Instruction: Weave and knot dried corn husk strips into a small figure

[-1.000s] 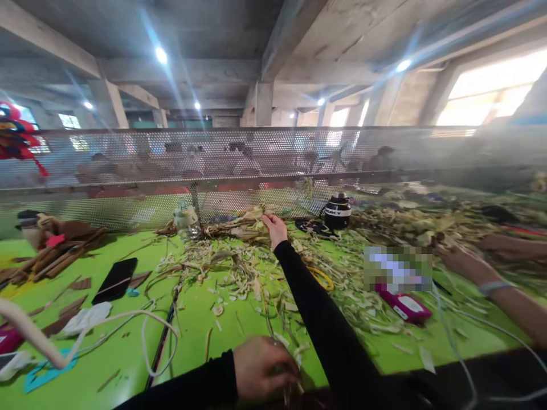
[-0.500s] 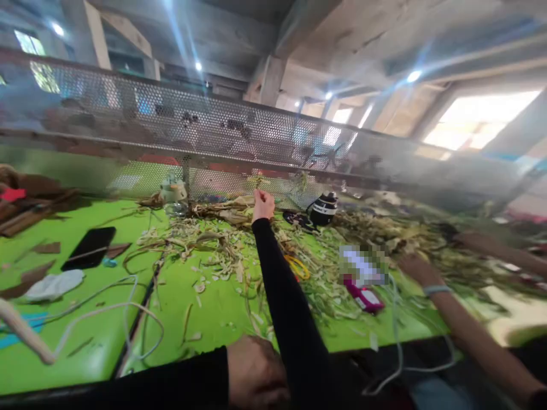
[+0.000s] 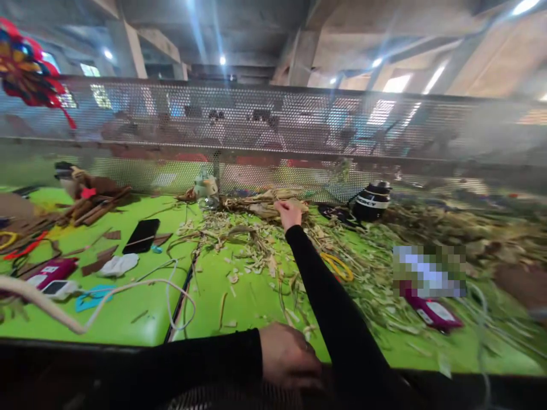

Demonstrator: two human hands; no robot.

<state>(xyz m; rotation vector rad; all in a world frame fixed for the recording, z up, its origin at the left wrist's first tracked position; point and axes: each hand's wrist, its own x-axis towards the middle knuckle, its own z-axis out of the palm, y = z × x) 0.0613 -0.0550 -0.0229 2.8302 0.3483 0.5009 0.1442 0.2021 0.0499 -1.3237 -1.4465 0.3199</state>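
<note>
My right hand (image 3: pixel 289 213) reaches far across the green table, thumb and fingers pinched together against a heap of dried husks (image 3: pixel 260 209). Whether a piece sits between the fingertips cannot be made out against the husks behind. Close to my body, my left hand (image 3: pixel 288 354) is curled downward at the table's near edge. Its fingers are partly in shadow, and what they hold is hidden. Between the two hands lie many pale plant scraps (image 3: pixel 256 247) and a few thin dry stems (image 3: pixel 282 290).
A perforated metal screen (image 3: pixel 256 125) crosses behind. Nearby are a clear bottle (image 3: pixel 207 191), a black jug (image 3: pixel 371 202), yellow loops (image 3: pixel 337 266) and a magenta device (image 3: pixel 436 314). On the left lie a phone (image 3: pixel 142 236), a white cable (image 3: pixel 141 283) and brown strips (image 3: pixel 102 210). More plant matter (image 3: pixel 453 228) covers the right.
My right hand, raised before the screen with a pale dry piece at its fingertips half a second ago, is lower against the husks. My left hand stays near the edge. The view has tilted and turned.
</note>
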